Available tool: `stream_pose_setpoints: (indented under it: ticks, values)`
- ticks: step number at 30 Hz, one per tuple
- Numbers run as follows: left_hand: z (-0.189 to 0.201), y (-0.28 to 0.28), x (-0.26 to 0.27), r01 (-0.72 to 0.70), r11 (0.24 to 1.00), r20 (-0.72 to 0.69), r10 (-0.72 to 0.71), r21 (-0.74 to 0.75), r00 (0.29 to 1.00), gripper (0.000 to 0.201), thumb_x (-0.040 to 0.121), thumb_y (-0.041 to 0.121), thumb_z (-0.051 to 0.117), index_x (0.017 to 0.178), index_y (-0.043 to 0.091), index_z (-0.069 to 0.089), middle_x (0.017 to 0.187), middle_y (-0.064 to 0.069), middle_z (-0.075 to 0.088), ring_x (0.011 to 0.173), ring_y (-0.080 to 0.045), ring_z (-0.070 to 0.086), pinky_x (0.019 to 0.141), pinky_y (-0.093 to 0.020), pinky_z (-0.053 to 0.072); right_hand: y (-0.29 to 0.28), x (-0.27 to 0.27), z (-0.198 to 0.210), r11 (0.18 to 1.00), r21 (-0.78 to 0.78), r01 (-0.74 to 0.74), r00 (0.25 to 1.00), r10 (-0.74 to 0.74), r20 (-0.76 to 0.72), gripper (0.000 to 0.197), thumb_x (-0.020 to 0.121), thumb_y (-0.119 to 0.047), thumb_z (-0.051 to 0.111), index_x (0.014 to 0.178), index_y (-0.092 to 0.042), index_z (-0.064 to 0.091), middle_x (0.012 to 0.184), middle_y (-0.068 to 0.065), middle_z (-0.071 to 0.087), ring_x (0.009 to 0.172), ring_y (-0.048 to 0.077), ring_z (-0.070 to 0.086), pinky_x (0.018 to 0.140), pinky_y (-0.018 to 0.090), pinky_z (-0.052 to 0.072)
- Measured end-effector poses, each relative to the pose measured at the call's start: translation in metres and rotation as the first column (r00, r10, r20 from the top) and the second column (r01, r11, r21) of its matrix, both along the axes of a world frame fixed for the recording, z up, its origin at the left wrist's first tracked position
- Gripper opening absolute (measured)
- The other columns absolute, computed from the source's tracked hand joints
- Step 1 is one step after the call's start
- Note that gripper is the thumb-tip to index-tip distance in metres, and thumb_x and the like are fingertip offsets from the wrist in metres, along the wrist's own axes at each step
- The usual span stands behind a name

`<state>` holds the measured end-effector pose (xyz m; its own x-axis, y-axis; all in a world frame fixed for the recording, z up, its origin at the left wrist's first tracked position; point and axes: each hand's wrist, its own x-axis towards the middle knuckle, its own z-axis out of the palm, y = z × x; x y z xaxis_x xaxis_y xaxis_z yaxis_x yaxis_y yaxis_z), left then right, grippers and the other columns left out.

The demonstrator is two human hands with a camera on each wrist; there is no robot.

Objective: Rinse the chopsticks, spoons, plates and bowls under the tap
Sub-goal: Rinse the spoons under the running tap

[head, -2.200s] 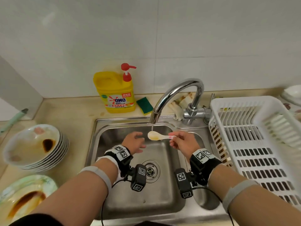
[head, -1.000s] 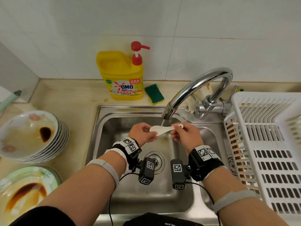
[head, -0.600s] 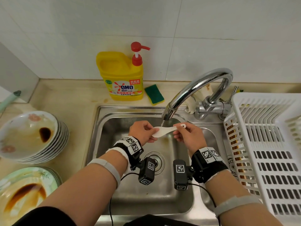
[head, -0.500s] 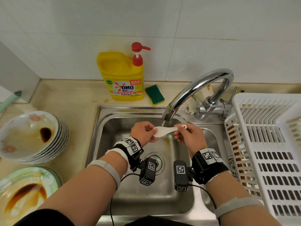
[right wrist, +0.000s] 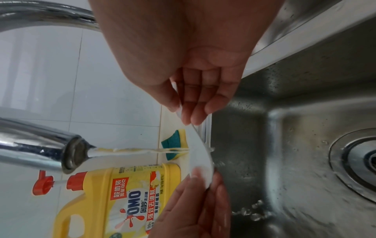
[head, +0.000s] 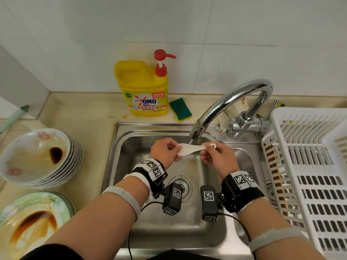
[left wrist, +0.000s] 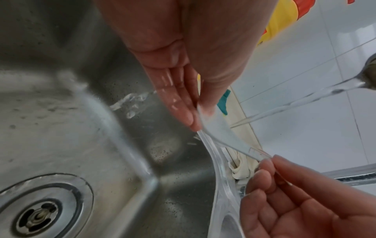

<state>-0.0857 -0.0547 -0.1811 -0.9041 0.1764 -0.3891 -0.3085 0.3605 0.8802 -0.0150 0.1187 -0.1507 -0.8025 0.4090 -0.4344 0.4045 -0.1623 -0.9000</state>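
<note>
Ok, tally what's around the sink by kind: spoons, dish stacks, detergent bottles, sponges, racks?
spoon: 1
dish stacks: 2 (bowl stack, plate stack)
detergent bottle: 1
sponge: 1
drying rack: 1
Total: 6

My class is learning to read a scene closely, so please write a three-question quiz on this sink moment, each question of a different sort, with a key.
1. True or false: water from the tap is landing on the spoon.
2. Which hand pinches the spoon's handle end: A the left hand, B the right hand?
3. Fill in: the stained bowls are stacked on the counter to the ____ of the sink.

Key: 1 true; 2 B; 3 left.
</note>
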Motion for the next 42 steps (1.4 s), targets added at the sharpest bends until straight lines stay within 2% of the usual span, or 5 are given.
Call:
stream_pose_setpoints:
  ticks: [12, 18, 25, 35, 42]
  values:
    - [-0.002, 0.002, -0.001, -0.034, 0.999, -0.014, 0.034, -0.036, 0.999, 0.023, 0.087, 0.025, 0.079, 0.085, 0.009, 0.064, 0.078, -0.008, 0.075, 0.065, -0.016, 0.075, 0.060, -0.026, 0.060, -0.001, 0.002, 0.001, 1.000, -0.013, -0.002, 1.000, 0.002, -0.017, 0.016, 0.102, -0.006, 0.055, 0.097, -0.006, 0.070, 0.071, 0.006, 0.069, 0.059, 0.011, 0.064, 0.058, 0.021, 0.054]
    - [-0.002, 0.002, -0.002, 0.000, 1.000, 0.001, 0.000, -0.018, 1.000, 0.007, 0.093, 0.004, 0.066, 0.098, 0.009, 0.068, 0.095, -0.010, 0.075, 0.075, -0.022, 0.076, 0.080, -0.042, 0.064, -0.002, 0.003, -0.002, 1.000, -0.029, 0.008, 1.000, -0.008, -0.006, 0.016, 0.102, -0.005, 0.055, 0.097, -0.009, 0.070, 0.074, 0.007, 0.069, 0.060, 0.014, 0.064, 0.059, 0.022, 0.053]
    - [-0.001, 0.003, -0.002, -0.003, 0.997, -0.036, 0.000, -0.078, 0.999, 0.030, 0.082, 0.032, 0.083, 0.085, 0.012, 0.062, 0.075, -0.004, 0.073, 0.065, -0.015, 0.073, 0.065, -0.034, 0.062, -0.001, 0.005, -0.009, 1.000, 0.006, -0.027, 1.000, 0.027, 0.006, 0.002, 0.094, -0.008, 0.069, 0.094, -0.006, 0.069, 0.076, 0.010, 0.069, 0.070, 0.017, 0.065, 0.066, 0.027, 0.055]
    - [-0.004, -0.010, 0.001, 0.000, 1.000, 0.049, -0.001, 0.028, 0.999, 0.019, 0.086, -0.004, 0.067, 0.089, 0.014, 0.071, 0.092, -0.009, 0.076, 0.079, -0.025, 0.076, 0.075, -0.037, 0.064, -0.006, -0.014, -0.019, 0.922, 0.355, -0.154, 0.987, 0.125, 0.103, 0.020, 0.082, -0.024, 0.081, 0.078, -0.014, 0.064, 0.062, 0.002, 0.067, 0.058, 0.016, 0.060, 0.068, 0.038, 0.055]
    - [-0.006, -0.036, -0.004, -0.136, 0.991, 0.042, 0.135, 0.014, 0.990, 0.005, 0.091, 0.014, 0.074, 0.089, 0.013, 0.070, 0.082, -0.009, 0.076, 0.069, -0.019, 0.075, 0.060, -0.025, 0.057, -0.026, -0.024, -0.018, 0.989, -0.064, -0.130, 0.991, 0.132, 0.031, 0.010, 0.095, -0.012, 0.070, 0.092, -0.002, 0.070, 0.079, 0.016, 0.076, 0.074, 0.030, 0.074, 0.065, 0.029, 0.060]
